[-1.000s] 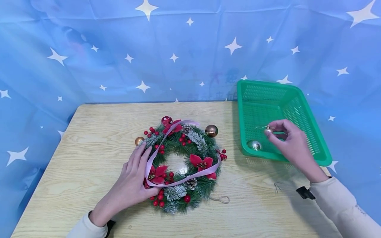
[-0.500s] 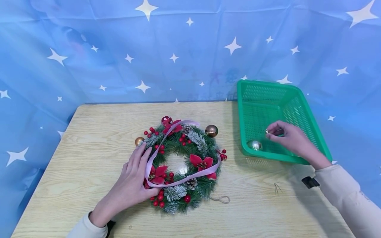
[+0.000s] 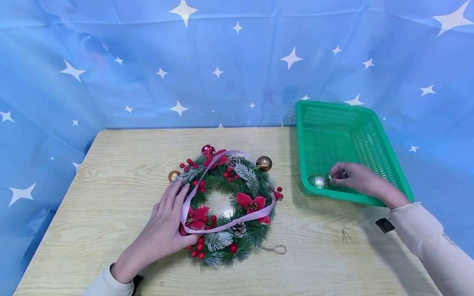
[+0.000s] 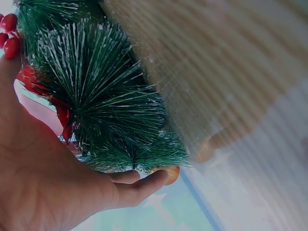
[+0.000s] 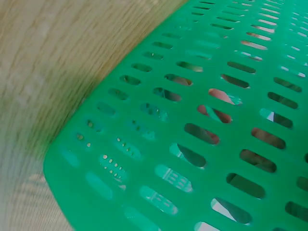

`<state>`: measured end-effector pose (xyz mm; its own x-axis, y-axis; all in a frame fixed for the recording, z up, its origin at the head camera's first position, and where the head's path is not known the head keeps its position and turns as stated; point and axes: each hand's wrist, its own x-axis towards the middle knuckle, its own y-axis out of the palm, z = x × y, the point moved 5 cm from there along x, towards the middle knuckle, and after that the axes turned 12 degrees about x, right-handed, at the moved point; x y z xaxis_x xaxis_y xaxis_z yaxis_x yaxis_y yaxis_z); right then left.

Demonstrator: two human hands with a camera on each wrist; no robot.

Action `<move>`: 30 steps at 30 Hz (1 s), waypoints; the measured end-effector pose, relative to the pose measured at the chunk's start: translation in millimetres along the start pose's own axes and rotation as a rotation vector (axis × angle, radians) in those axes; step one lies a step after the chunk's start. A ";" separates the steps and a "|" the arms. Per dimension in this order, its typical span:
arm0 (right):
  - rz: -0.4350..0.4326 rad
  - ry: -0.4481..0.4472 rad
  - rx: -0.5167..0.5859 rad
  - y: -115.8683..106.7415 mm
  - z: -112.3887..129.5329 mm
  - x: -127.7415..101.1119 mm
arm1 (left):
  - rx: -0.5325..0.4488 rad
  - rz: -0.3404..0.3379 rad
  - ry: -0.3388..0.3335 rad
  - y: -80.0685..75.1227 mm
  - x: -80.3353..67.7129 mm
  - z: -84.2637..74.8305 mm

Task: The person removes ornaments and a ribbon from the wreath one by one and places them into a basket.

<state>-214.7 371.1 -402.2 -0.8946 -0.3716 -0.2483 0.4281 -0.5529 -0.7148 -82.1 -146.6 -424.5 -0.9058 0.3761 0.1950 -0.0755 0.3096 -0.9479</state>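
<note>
**One silver bauble, just left of the right fingertips**

Head view: the right hand (image 3: 357, 179), fingers curled, pinches at the cap of the silver bauble (image 3: 317, 181) in the green basket (image 3: 381, 158) near corner. The left hand (image 3: 165, 222), fingers relaxed, rests on the wreath (image 3: 226, 205) well apart.

Left wrist view: the palm cups frosted needles.

Right wrist view: only basket wall; grip hidden.
</note>
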 end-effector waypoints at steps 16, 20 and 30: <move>0.059 0.023 -0.017 6.4 2.8 2.3 | -0.010 0.031 -0.012 -0.4 -0.2 -0.8; 0.061 0.033 -0.012 5.0 1.9 0.6 | -0.005 0.020 -0.007 -0.3 0.6 -1.5; 0.019 0.028 -0.016 -2.8 9.1 -4.7 | -0.031 0.011 0.006 -0.2 -0.4 -0.9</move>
<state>-210.5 367.5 -393.1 -0.8896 -0.3607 -0.2803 0.4433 -0.5337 -0.7202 -81.3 -146.1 -424.2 -0.9039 0.3849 0.1867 -0.0528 0.3326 -0.9416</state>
